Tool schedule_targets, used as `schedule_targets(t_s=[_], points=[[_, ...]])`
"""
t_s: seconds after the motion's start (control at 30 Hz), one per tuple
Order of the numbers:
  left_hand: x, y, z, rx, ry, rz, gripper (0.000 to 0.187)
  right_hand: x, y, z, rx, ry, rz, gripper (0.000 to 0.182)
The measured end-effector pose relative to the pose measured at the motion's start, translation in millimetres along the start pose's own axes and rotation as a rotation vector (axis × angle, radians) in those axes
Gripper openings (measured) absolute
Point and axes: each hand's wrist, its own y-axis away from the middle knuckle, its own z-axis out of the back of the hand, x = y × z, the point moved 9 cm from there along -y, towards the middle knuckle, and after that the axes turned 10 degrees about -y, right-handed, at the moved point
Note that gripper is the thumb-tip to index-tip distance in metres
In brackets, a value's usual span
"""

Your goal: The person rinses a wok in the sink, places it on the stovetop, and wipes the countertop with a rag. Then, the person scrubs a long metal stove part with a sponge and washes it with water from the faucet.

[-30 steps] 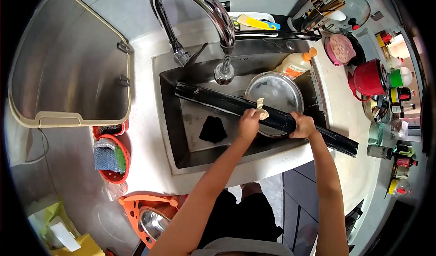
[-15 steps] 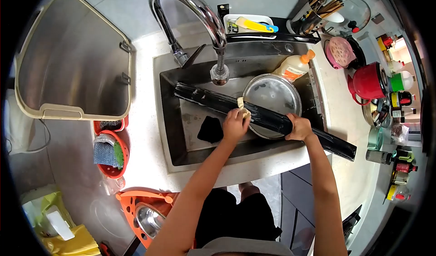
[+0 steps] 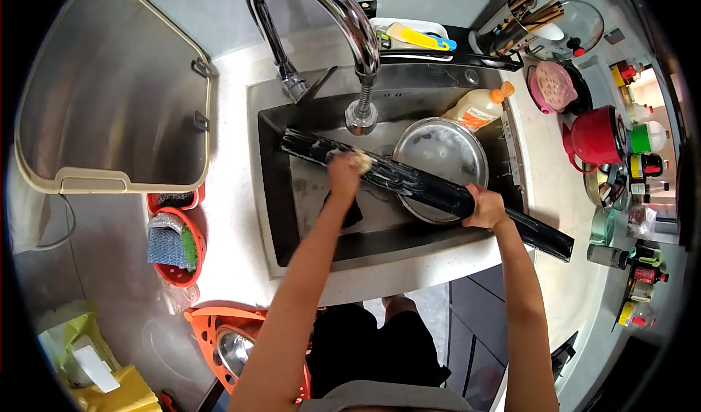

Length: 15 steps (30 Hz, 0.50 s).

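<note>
A long black trough-like bar (image 3: pixel 420 185) lies slantwise over the sink (image 3: pixel 321 255), streaked with white suds. Its right end juts out past the sink's rim. My right hand (image 3: pixel 485 206) is wrapped round it right of the middle. My left hand (image 3: pixel 343 177) is closed on a pale cream cloth or sponge (image 3: pixel 361 162), pressed to the bar's left part; blur hides which. Under the bar rests a round metal basin (image 3: pixel 436 149). A black piece of cloth (image 3: pixel 353 213) lies on the sink floor, partly behind my left forearm.
A chrome faucet (image 3: pixel 361 116) hangs over the sink. An orange-capped soap bottle (image 3: pixel 475 110) stands in its back right corner. To the right are a red pot (image 3: pixel 595 134) and several bottles. At left are a metal lid-like panel (image 3: pixel 117 83) and a red basket (image 3: pixel 177 262).
My left hand has slid up and left along the bar with the pale cloth or sponge, and more suds show behind it. My right hand keeps its grip. The view has shifted slightly.
</note>
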Motion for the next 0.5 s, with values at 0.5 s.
schedule_targets(t_s=[0.5], points=[[48.9,-53.3,4.5,0.319,-0.108,0.113,0.015,0.1,-0.4,2.4,-0.001,0.022,-0.002,0.077]])
